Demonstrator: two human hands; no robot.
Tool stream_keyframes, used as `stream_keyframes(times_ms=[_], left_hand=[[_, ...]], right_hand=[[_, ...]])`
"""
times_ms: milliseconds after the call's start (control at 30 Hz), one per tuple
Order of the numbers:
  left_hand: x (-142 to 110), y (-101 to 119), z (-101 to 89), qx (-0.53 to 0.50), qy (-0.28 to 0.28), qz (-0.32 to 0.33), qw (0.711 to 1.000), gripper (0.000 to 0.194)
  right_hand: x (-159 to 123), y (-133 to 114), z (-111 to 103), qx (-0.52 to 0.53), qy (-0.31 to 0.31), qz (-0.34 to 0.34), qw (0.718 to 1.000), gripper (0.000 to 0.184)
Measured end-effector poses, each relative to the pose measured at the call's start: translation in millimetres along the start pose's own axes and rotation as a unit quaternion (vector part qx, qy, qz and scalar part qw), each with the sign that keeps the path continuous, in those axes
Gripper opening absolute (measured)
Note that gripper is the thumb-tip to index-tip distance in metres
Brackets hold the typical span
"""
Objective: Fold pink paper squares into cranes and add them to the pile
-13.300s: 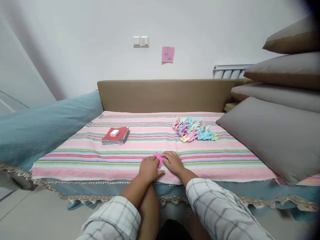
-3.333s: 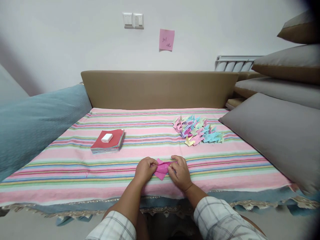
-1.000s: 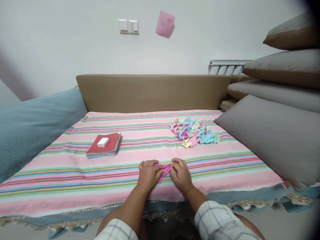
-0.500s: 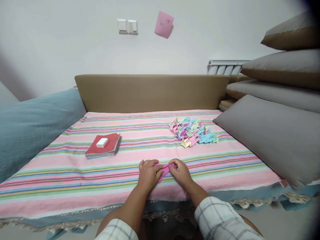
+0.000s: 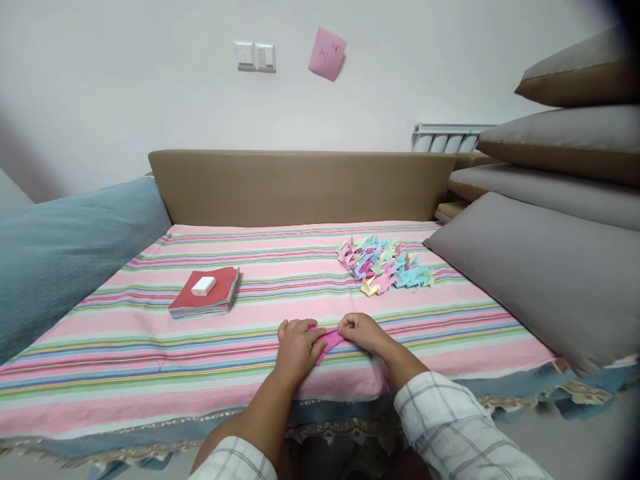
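Observation:
A folded piece of bright pink origami paper [image 5: 330, 341] lies on the striped cloth [image 5: 280, 250] near the front edge. My left hand [image 5: 299, 347] presses its left part down, thumb and fingers on top of it. At the paper's right end, my right hand [image 5: 361, 331] pinches the tip between thumb and forefinger, the other fingers curled. Both hands partly cover the paper, so its full shape is hidden. Beyond the right hand sits a cluster of folded paper cranes [image 5: 385, 267] in pink, blue, purple, green and yellow.
To the left is a stack of square paper [image 5: 225, 293], red sheet on top, bearing a small white box-shaped object [image 5: 204, 286]. Grey cushions [image 5: 555, 267] are piled at the right. A brown backrest [image 5: 300, 187] runs along the wall, which carries a pink note [image 5: 327, 55].
Earlier, the pink paper was flatter and wider; it is now folded narrower. Over the last second my right hand has turned and shifted to the paper's right tip. My left hand stays put.

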State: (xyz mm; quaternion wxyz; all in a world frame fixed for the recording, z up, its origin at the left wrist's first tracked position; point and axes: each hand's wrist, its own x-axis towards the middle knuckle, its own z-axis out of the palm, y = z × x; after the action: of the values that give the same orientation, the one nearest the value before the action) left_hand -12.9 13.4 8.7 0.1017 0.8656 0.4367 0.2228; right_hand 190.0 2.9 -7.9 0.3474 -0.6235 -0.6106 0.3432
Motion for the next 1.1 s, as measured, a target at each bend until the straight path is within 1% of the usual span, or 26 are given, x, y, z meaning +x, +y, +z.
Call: stream_keyframes(times_ms=[100,133,167,200,233,267,300,333,400,467,500,567,633,667,767,833,1000,1100], left_hand=[[0,-1,0.5,0.002,-0.006,-0.004,1.0,0.025],[1,-1,0.6,0.004,-0.008,-0.006,1.0,0.025],[1,-1,0.7,0.004,-0.008,-0.008,1.0,0.025],[1,-2,0.8,0.004,-0.009,-0.009,1.0,0.026],[1,-2,0.9,0.002,-0.009,-0.009,1.0,0.026],[1,-2,1.1,0.001,-0.008,-0.008,1.0,0.026],[1,-2,1.4,-0.001,-0.007,-0.009,1.0,0.027],[1,-2,1.8,-0.002,-0.007,-0.01,1.0,0.027],[1,-3,2.9,-0.003,-0.004,-0.012,1.0,0.027],[1,-3,3.9,-0.009,-0.002,-0.012,1.0,0.027],[1,-4,4.0,-0.015,-0.001,-0.011,1.0,0.029],[0,-6,3.2,-0.035,0.003,-0.018,0.999,0.037],[0,-9,0.6,-0.064,0.01,-0.03,0.997,0.045],[-1,-12,-1.3,-0.078,0.012,-0.033,0.996,0.044],[-2,-19,-7.6,-0.102,0.005,-0.027,0.994,0.027],[-3,-23,-10.8,-0.101,-0.002,-0.022,0.995,0.019],[-4,-26,-12.6,-0.081,0.0,0.004,0.997,0.016],[-4,-27,-11.3,-0.071,-0.01,0.013,0.997,0.014]], right_hand=[[1,0,0,-0.007,0.002,0.002,1.0,0.009],[-1,-1,1,-0.002,0.022,-0.005,1.0,0.011],[-3,-2,1,0.001,0.058,-0.021,0.998,0.013],[-7,-3,2,0.001,0.105,-0.05,0.993,0.015],[-11,-3,3,-0.005,0.161,-0.089,0.983,0.015],[-17,-4,5,-0.029,0.204,-0.14,0.968,0.013],[-24,-4,7,-0.064,0.219,-0.19,0.955,0.012],[-32,-4,10,-0.1,0.217,-0.23,0.943,0.012],[-46,-3,18,-0.177,0.175,-0.291,0.924,0.016],[-56,-1,27,-0.238,0.144,-0.333,0.901,0.026],[-59,0,32,-0.259,0.137,-0.343,0.892,0.032],[-61,3,38,-0.291,0.134,-0.349,0.88,0.037],[-60,7,43,-0.312,0.145,-0.353,0.87,0.037],[-58,9,45,-0.318,0.153,-0.358,0.865,0.036],[-55,13,48,-0.332,0.173,-0.375,0.848,0.032],[-54,15,49,-0.349,0.174,-0.381,0.838,0.032],[-55,16,50,-0.38,0.198,-0.39,0.815,0.032],[-54,17,52,-0.394,0.209,-0.392,0.805,0.035]])
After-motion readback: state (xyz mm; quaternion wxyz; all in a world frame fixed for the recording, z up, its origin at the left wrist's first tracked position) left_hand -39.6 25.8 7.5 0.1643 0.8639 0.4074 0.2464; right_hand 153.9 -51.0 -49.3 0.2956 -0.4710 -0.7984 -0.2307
